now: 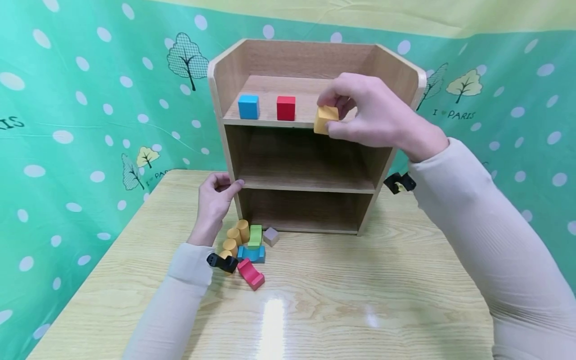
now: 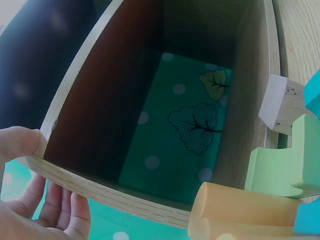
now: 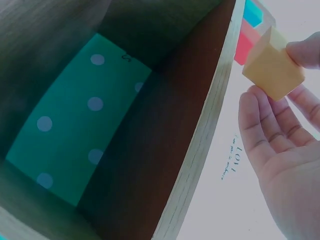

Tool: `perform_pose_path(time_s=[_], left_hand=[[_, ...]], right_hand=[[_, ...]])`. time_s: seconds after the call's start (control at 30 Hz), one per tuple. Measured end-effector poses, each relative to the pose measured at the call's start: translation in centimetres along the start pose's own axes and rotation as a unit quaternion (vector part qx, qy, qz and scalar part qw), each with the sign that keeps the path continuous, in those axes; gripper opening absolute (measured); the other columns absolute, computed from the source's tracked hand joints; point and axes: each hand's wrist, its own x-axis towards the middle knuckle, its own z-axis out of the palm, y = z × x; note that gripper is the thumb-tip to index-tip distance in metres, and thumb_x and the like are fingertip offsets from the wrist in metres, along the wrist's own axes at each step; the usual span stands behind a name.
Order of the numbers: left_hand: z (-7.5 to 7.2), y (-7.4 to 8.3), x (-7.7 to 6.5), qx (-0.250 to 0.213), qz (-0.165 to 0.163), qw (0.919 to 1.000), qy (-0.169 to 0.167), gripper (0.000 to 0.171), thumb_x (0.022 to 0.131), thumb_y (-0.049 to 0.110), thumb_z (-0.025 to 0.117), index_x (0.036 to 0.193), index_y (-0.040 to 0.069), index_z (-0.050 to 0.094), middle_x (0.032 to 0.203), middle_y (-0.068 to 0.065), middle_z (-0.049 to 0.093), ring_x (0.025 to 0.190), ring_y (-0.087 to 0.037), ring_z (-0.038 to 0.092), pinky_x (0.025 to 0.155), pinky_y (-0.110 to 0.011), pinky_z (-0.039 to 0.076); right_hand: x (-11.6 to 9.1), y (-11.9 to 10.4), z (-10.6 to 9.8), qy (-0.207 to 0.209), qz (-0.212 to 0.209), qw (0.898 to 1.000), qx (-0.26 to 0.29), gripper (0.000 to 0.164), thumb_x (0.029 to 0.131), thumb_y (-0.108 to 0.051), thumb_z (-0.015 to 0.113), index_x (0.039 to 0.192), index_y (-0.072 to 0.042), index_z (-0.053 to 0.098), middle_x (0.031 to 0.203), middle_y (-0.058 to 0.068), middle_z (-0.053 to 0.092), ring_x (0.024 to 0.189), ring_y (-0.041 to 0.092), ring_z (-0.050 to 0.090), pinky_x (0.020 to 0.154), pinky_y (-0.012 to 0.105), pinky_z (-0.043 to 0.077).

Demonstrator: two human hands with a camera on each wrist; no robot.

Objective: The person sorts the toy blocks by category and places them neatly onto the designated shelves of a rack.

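Note:
My right hand (image 1: 373,110) pinches a yellow cube (image 1: 326,120) between thumb and fingers at the front edge of the top shelf. In the right wrist view the same yellow cube (image 3: 274,64) is held at the fingertips. To its left on that shelf sit a red cube (image 1: 285,108) and a blue cube (image 1: 249,107), spaced apart. My left hand (image 1: 215,200) grips the left side panel of the wooden shelf unit (image 1: 306,190), level with the middle board. The left wrist view shows the thumb on one side of the panel edge and the fingers on the other.
By the unit's lower left corner lie several yellow cylinders (image 1: 234,234), a green block (image 1: 254,236), a grey cube (image 1: 271,236), a blue curved block (image 1: 251,254) and a red curved block (image 1: 251,274) on the wooden table (image 1: 360,290). A patterned green cloth (image 1: 90,130) hangs behind.

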Motion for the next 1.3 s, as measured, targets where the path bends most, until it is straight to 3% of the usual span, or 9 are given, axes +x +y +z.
perform_pose_path(time_s=[0.67,1.3], left_hand=[[0.0,-0.1,0.0,0.0,-0.004,1.0,0.0,0.038,0.085,0.026,0.073,0.112,0.006,0.057,0.103,-0.006,0.055,0.094,-0.02,0.053,0.081,-0.028,0.046],[0.0,-0.1,0.2,-0.01,0.006,0.9999,0.0,0.035,0.084,0.025,0.075,0.107,0.007,0.057,0.099,-0.004,0.055,0.093,-0.019,0.052,0.079,-0.026,0.046]], right_hand=[[2.4,0.9,0.1,-0.012,0.051,0.998,-0.017,0.026,0.081,-0.016,0.066,0.107,-0.01,0.064,0.099,0.002,0.056,0.087,0.016,0.049,0.079,0.03,0.041],[3.0,1.7,0.6,-0.04,0.079,0.996,-0.02,0.027,0.084,-0.017,0.062,0.11,-0.011,0.063,0.102,0.005,0.055,0.091,0.02,0.048,0.081,0.034,0.041]])
